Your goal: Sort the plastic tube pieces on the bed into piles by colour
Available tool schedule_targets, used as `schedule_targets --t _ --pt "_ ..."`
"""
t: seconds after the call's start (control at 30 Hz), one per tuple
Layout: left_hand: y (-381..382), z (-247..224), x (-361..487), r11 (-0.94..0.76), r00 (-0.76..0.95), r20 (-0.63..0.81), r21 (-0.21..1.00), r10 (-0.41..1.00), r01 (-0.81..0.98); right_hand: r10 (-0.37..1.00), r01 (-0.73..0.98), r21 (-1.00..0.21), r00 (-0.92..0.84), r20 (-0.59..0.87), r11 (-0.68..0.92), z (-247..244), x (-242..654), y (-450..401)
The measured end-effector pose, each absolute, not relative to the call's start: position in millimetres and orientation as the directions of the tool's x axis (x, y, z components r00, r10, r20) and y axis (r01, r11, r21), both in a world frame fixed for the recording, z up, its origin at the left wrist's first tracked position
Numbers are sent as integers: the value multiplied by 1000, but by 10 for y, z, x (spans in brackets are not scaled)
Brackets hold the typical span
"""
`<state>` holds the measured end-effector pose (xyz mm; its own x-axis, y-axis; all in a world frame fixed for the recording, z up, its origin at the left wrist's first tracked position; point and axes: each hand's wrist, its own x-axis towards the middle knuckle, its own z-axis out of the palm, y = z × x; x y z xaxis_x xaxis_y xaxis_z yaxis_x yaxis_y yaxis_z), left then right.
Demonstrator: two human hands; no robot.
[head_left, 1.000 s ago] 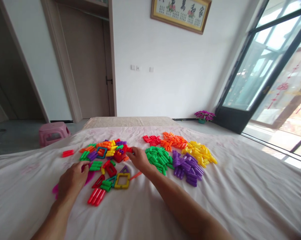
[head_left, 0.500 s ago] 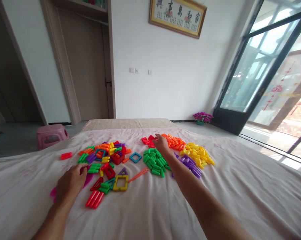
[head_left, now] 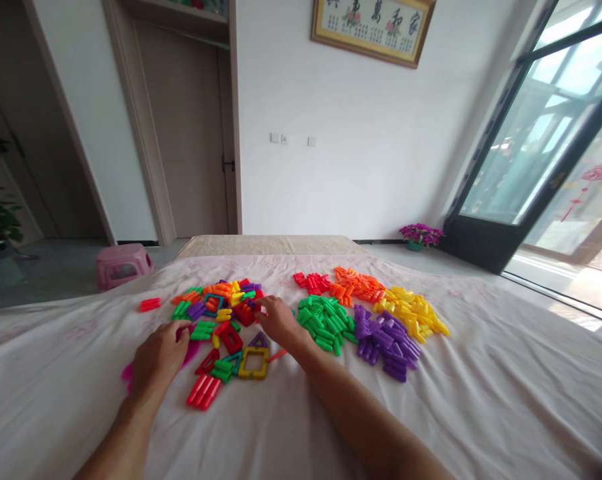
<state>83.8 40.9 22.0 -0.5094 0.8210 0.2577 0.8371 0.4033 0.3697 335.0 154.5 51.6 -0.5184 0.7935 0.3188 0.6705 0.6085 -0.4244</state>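
My left hand (head_left: 158, 353) rests at the left of a mixed heap, its fingers curled over a flat magenta piece (head_left: 191, 352) that shows on both sides of it. Whatever lies between those fingertips is hidden. Beside them are green tube blocks (head_left: 202, 331). My right hand (head_left: 281, 325) reaches the heap's right edge, fingers apart and bent, close to a red block (head_left: 245, 313); no held piece shows. Nearer me lie a yellow square frame (head_left: 253, 364), a purple triangle (head_left: 259, 340) and joined red tubes (head_left: 203, 392).
Sorted piles of red (head_left: 311, 283), orange (head_left: 355, 285), green (head_left: 325, 323), yellow (head_left: 411, 312) and purple pieces (head_left: 388, 341) lie at the right on the pale sheet (head_left: 501, 373). A pink stool (head_left: 124, 263) stands on the floor at the left.
My right hand has moved left from the red pile to the mixed heap, uncovering the purple pile. My left hand stays by the magenta piece. The view has shifted slightly left.
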Motion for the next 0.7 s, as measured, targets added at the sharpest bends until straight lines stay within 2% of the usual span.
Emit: schedule_targets --t 0.13,0.43,0.57,0.7 --pt "405 251 862 403 -507 268 361 819 841 761 698 -316 -533 370 643 532 3166 1574" --pt "416 228 855 395 -499 290 351 816 849 733 716 -171 -635 245 677 761 3016 1690" --pt "416 216 843 395 -495 286 344 820 852 765 741 -189 -615 192 644 785 3014 1652" --pt "435 179 803 404 -499 251 347 830 847 773 717 -289 -584 247 634 797 3078 1621"
